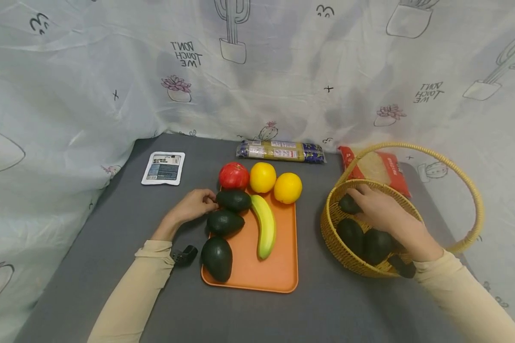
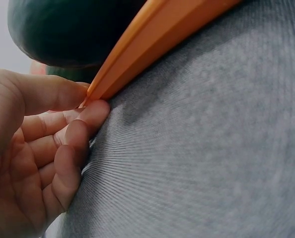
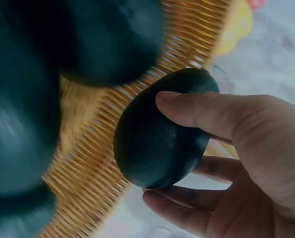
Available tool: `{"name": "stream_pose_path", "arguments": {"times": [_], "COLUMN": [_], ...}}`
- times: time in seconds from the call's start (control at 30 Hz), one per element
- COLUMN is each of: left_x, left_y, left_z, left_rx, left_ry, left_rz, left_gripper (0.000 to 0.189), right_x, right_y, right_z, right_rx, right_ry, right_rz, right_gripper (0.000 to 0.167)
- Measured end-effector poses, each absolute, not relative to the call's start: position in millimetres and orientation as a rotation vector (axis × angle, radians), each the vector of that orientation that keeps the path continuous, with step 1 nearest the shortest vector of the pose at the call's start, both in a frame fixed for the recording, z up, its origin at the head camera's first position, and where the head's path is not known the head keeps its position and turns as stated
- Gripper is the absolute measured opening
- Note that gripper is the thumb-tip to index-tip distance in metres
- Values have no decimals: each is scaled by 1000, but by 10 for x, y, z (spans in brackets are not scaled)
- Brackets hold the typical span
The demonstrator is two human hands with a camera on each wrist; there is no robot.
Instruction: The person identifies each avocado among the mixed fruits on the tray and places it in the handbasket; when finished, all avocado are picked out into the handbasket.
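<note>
My left hand [image 1: 194, 206] is at the left edge of an orange tray [image 1: 263, 277]; in the left wrist view its thumb and fingers pinch the tray's rim [image 2: 132, 57]. Three dark green avocados [image 1: 217, 258] lie along that side of the tray, with a banana [image 1: 265, 228] beside them. At the tray's far end sit a red round fruit [image 1: 233, 176] and two yellow-orange fruits [image 1: 288, 188]. Inside a yellow wicker basket [image 1: 332, 240], my right hand [image 1: 379, 208] grips an avocado [image 3: 160, 136] between thumb and fingers. Other avocados [image 1: 350, 234] lie below it in the basket.
The basket's tall handle [image 1: 476, 200] leans out to the right. Behind it lies a red packet [image 1: 390, 169]. A long blue and gold packet [image 1: 281, 151] rests at the back, and a white pouch [image 1: 163, 168] at the back left. A patterned curtain [image 1: 283, 85] hangs behind the grey table.
</note>
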State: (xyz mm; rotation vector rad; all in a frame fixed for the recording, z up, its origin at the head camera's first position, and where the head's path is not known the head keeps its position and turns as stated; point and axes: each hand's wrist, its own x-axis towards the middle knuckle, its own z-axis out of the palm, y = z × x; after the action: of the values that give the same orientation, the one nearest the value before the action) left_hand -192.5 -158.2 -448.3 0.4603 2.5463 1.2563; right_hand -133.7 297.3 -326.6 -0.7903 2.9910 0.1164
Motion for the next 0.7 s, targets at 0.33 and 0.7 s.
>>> {"name": "stream_pose_path", "arguments": {"times": [0.33,0.7], "left_x": [-1899,-1936], "left_y": [-1561,-1586], "left_z": [-4470,-4493], "left_rx": [450,453], "left_ry": [2527,2530], "left_rz": [1273,1270], "left_gripper": [21,21], "right_x": [-1458,-1323], "right_y": [2893,2593], "right_z": [-3511,-3295], "right_rx": [-676,-761], "right_ry": [2790,3046], "right_rz": [51,94], "right_gripper": [50,41]}}
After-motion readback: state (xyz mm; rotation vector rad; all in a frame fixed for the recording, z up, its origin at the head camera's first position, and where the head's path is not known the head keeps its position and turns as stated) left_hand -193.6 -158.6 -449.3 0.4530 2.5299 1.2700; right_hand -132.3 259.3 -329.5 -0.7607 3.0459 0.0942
